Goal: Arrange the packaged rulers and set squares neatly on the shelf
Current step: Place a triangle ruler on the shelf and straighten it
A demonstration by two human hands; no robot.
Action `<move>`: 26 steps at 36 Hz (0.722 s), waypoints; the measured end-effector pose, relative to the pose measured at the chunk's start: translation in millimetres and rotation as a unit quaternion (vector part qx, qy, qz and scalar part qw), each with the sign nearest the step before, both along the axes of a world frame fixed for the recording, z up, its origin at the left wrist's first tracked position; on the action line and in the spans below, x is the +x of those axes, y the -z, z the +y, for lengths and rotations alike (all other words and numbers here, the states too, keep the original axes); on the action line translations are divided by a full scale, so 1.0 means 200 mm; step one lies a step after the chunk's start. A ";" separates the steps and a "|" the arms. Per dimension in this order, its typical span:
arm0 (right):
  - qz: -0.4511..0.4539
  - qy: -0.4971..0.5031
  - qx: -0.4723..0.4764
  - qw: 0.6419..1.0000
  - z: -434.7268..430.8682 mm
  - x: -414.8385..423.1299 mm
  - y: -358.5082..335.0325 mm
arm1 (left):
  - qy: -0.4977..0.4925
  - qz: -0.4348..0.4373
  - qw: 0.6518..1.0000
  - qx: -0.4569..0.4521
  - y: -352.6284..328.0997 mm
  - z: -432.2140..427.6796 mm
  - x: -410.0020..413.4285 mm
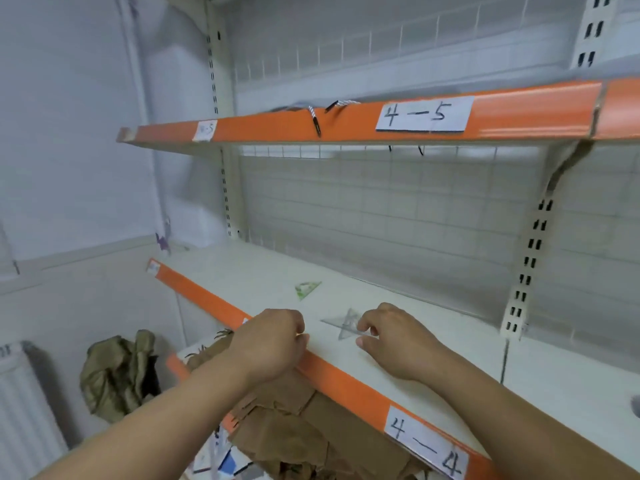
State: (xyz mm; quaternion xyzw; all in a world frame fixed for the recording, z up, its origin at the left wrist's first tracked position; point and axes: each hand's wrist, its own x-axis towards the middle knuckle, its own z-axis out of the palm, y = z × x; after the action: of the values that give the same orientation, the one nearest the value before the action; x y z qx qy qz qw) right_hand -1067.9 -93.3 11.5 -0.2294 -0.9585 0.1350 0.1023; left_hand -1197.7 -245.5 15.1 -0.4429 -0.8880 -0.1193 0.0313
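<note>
A clear packaged set square [346, 326] lies flat on the white shelf [398, 341] near its front edge. My right hand [391, 341] rests on the shelf just right of it, fingers curled, fingertips touching its right corner. My left hand [273, 341] hovers over the orange front lip, fingers curled; whether it holds anything is hidden. A small green set square [306, 289] lies further back on the shelf, apart from both hands.
The shelf's orange lip [346, 379] carries a "4-4" label [427, 445]. Above is a shelf labelled "4-5" [424, 114] with cords hanging over it. Wire grid backs the shelf. Brown cardboard [294, 427] and an olive bag [117, 372] lie below.
</note>
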 end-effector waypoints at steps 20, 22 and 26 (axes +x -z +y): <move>-0.092 0.128 -0.006 0.988 0.26 -0.47 0.13 | 0.111 -0.019 0.992 -0.053 0.12 0.37 -0.63; -0.109 0.149 -0.015 0.983 0.26 -0.50 0.17 | 0.139 -0.016 0.988 -0.061 0.13 0.41 -0.69; -0.115 0.192 -0.039 0.974 0.27 -0.56 0.21 | 0.186 -0.017 0.980 -0.066 0.13 0.48 -0.80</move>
State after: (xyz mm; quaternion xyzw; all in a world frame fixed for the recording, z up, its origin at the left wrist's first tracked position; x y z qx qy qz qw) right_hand -1179.7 -38.9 -30.1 -0.4270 -0.8958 0.1231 0.0060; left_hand -1357.8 -150.2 -11.4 -0.5990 -0.7967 -0.0721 -0.0357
